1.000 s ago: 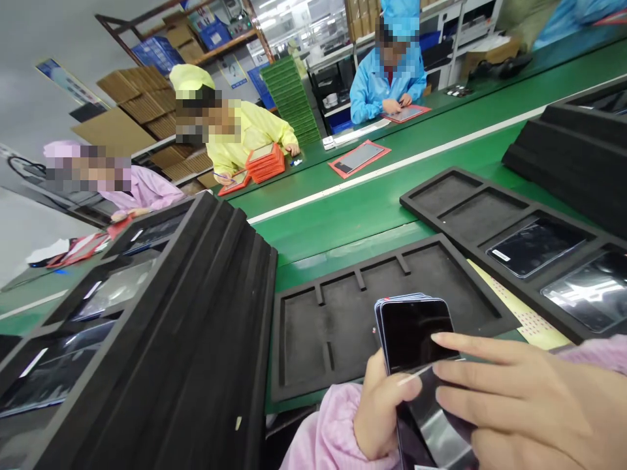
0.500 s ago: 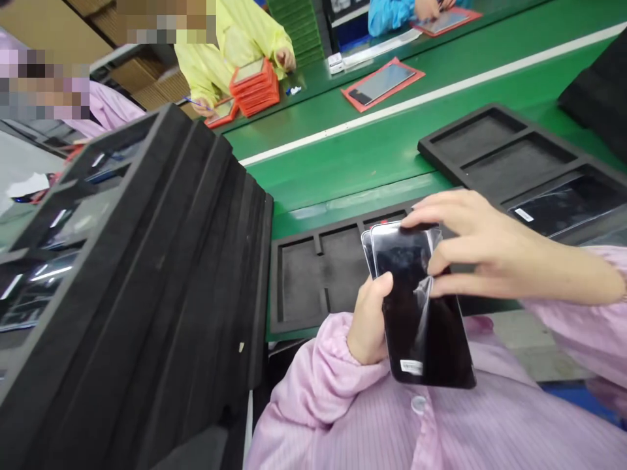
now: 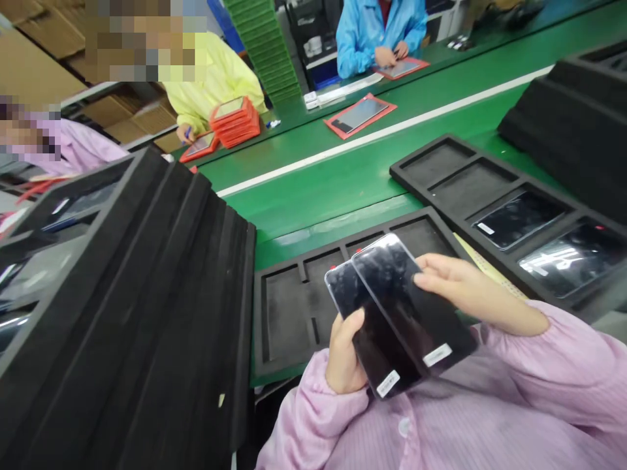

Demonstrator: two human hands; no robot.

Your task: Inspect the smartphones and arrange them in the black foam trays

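Two dark glossy phone screens, each with a white barcode label at its lower end, overlap in front of my chest. My left hand [image 3: 347, 352] grips the left phone screen [image 3: 379, 339], thumb on its face. My right hand [image 3: 458, 282] pinches the right phone screen [image 3: 409, 294] by its upper right edge, its fingers partly hidden beneath. The right screen lies partly over the left one. Just beyond them is a black foam tray [image 3: 284, 313] with recessed compartments, partly covered by the screens.
Stacked black foam trays [image 3: 191, 313] rise at my left, and more trays [image 3: 568, 124] stand at the far right. Another tray [image 3: 441, 163] holds two screens in its compartments. Across the green bench [image 3: 304, 189], co-workers handle screens on red pads [image 3: 238, 124].
My right hand has let go of the clear film and now grips the upper screen's right edge. The two screens have slid apart sideways. The view has shifted, showing more of the right-hand tray.
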